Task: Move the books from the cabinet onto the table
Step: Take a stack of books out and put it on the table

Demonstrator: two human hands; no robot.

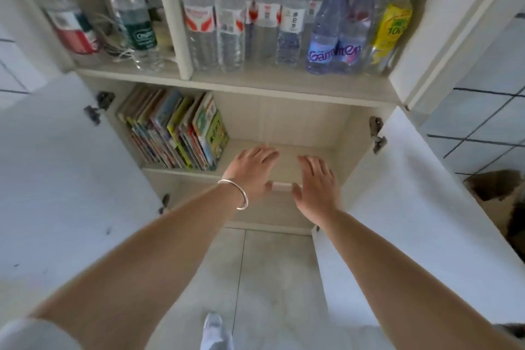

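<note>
A row of colourful books [176,129] stands leaning at the left end of the cabinet's lower shelf [284,150]. My left hand [250,170], with a silver bracelet on its wrist, reaches over the shelf just to the right of the books, fingers straight and holding nothing. My right hand [315,185] hovers beside it, also with straight fingers and nothing in it. Neither hand touches the books. The table is not in view.
Both white cabinet doors, the left door [56,179] and the right door [426,207], stand wide open on either side of my arms. The upper shelf holds several water bottles [255,17] and a yellow drink bottle [392,23]. Grey tiled floor [270,278] lies below.
</note>
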